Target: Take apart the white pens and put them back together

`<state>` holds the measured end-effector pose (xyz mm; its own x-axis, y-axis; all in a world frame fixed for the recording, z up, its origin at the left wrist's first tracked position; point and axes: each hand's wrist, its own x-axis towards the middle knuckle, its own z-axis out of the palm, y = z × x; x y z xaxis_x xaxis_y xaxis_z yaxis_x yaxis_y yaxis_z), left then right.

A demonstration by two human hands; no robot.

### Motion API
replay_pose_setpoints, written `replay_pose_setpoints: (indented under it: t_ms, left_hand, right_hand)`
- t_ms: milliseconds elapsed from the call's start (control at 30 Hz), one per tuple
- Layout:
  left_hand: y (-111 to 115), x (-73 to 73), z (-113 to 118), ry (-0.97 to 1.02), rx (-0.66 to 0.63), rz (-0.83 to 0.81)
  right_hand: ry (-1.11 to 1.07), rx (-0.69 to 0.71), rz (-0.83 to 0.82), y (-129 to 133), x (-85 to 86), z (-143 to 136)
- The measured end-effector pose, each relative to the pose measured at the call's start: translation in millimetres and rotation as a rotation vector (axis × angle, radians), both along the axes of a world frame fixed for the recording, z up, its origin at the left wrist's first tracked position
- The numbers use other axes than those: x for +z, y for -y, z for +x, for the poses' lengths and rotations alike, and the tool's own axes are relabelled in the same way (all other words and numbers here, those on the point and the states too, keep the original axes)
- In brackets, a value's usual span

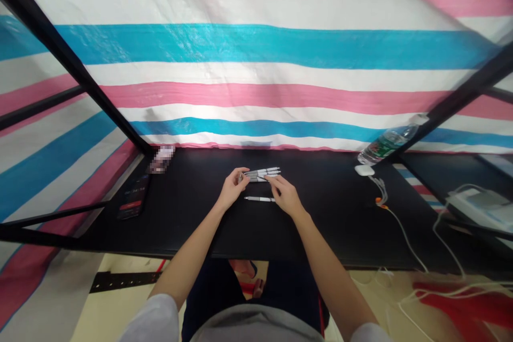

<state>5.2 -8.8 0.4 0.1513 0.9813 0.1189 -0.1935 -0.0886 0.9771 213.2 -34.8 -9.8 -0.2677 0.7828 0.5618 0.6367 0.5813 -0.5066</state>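
At frame centre, the left hand [232,188] grips the pens [264,172] and the right hand [286,195] (closure indeterminable) touches them; light, even pressure should keep them aligned.

Two hands in play here, one left hand [232,187] and one right hand [286,196], and it's a bundle of pens [262,172], at least three, overlapping too much for an exact tally, plus one separate pen [258,199]! Across one black counter [180,230] we've got one smartphone [133,200], one plastic bottle [385,145], one white charging adapter [364,170] and one pixelated item [162,159]. White cables [403,232], several, too tangled to number!
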Motion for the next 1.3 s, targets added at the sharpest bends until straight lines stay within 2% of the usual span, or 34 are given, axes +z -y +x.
replay_pose_setpoints:
  t_ms: [100,333,533,633,733,900,1067,1167,1300]
  left_hand:
    - [2,-0.6,0,-0.135,-0.011,0.054]
    - [2,-2.4,0,-0.382,0.074,0.190]
    - [6,1.3,2,-0.388,0.005,0.200]
    - [5,2.4,2,-0.373,0.033,0.173]
    - [1,0.8,-2,-0.274,0.108,0.106]
    - [-8,-2.6,-11,0.000,0.280,-0.003]
    - [-10,-2.7,-11,0.070,0.301,-0.034]
    - [-10,-2.7,-10,0.068,0.289,-0.042]
    - [-10,-3.7,-9,0.069,0.283,-0.046]
  right_hand:
    - [0.032,0.014,0.015,1,0.3,-3]
    - [0.063,0.043,0.046,2,0.0,-6]
    - [0.059,0.085,0.041,3,1.2,-10]
    - [0.066,0.095,0.040,3,0.0,-11]
    - [0.009,0.021,0.018,0,-3.0,-7]
    - [-0.232,-0.168,-0.043,-6,-3.5,8]
    - [-0.486,-0.210,-0.085,-9,-0.3,12]
    - [-0.756,-0.199,-0.229,-14,-3.7,12]
    - [-1.245,-0.148,-0.514,-25,-9.5,20]
